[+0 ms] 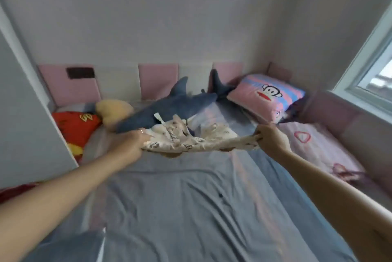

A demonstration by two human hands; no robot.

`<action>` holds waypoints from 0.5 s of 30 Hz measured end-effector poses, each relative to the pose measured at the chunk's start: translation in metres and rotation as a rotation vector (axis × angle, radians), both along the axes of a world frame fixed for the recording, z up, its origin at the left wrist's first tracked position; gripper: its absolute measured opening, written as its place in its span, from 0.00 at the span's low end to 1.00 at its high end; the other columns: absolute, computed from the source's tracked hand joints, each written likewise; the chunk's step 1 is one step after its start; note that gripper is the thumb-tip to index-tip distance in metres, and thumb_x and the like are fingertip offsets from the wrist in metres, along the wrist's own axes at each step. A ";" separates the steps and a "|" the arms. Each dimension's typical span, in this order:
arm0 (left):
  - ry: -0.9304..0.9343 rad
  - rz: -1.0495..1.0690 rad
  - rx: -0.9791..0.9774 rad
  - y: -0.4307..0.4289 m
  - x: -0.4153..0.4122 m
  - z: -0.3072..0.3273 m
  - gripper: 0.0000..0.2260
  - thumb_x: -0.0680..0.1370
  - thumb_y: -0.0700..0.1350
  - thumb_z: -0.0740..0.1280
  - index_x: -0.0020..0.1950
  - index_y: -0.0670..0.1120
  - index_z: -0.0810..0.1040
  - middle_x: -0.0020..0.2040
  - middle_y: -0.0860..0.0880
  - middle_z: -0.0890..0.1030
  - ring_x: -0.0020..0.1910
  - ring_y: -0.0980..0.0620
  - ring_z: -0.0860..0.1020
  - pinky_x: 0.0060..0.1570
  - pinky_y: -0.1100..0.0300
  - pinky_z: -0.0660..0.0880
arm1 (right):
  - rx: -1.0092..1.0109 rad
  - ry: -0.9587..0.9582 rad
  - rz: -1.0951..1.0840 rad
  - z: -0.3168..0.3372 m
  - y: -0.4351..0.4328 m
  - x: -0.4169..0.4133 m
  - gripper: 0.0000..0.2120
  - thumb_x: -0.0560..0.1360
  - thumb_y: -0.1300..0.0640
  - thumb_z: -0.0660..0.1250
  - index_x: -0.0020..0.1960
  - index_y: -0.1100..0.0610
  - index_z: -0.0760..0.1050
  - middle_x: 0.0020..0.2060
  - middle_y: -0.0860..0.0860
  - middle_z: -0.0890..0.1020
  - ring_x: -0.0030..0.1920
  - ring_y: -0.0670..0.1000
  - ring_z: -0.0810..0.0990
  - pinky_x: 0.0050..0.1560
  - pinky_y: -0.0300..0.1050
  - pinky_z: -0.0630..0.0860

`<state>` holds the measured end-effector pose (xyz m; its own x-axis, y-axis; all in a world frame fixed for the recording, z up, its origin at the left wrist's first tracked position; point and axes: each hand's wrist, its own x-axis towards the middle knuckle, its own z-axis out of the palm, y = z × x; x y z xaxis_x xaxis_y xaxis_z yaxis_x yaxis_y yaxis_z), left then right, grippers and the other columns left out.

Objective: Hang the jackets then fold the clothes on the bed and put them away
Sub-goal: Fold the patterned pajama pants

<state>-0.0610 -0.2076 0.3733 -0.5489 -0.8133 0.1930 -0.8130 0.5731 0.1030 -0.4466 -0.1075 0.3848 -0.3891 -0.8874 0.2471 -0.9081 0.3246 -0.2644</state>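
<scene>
Both hands out over the grey-sheeted bed (191,208), well apart. Left hand (129,143) and right hand (272,138) are each clamped on one end of a cream printed cotton garment (191,141), which is stretched between them in the air, above the sheet and near the long blue plush shark (169,111). Motion blur; garment type not clear. Judgement: the wide grip serves to shake the cloth flat and find its edges before laying it down to fold. The bare sheet below gives room. Pink monkey-print pillow (265,98) lies well clear, right.
</scene>
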 end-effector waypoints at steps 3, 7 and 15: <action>-0.069 -0.003 0.153 0.035 0.023 -0.117 0.11 0.72 0.37 0.62 0.49 0.48 0.80 0.51 0.50 0.79 0.51 0.45 0.78 0.34 0.58 0.60 | 0.200 0.022 0.040 -0.107 0.037 0.016 0.05 0.72 0.61 0.64 0.45 0.55 0.78 0.46 0.50 0.77 0.45 0.57 0.79 0.37 0.44 0.68; -0.037 0.059 0.424 0.106 0.057 -0.268 0.16 0.68 0.34 0.65 0.51 0.49 0.81 0.52 0.47 0.82 0.49 0.41 0.81 0.39 0.56 0.73 | 0.476 -0.020 0.107 -0.242 0.095 0.043 0.05 0.71 0.63 0.63 0.44 0.56 0.76 0.45 0.51 0.76 0.47 0.59 0.78 0.37 0.46 0.71; -0.025 0.262 0.676 0.259 0.105 -0.458 0.16 0.66 0.28 0.65 0.45 0.47 0.78 0.43 0.48 0.76 0.40 0.42 0.77 0.31 0.58 0.65 | 1.045 -0.084 0.139 -0.441 0.237 0.110 0.21 0.78 0.59 0.58 0.70 0.57 0.62 0.60 0.56 0.77 0.58 0.58 0.76 0.43 0.46 0.69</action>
<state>0.0438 0.0519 -0.0842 -0.3169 -0.8560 -0.4085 -0.9217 0.1765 0.3453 -0.3366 0.1291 -0.0562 -0.2486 -0.6814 -0.6884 -0.9465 0.3219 0.0232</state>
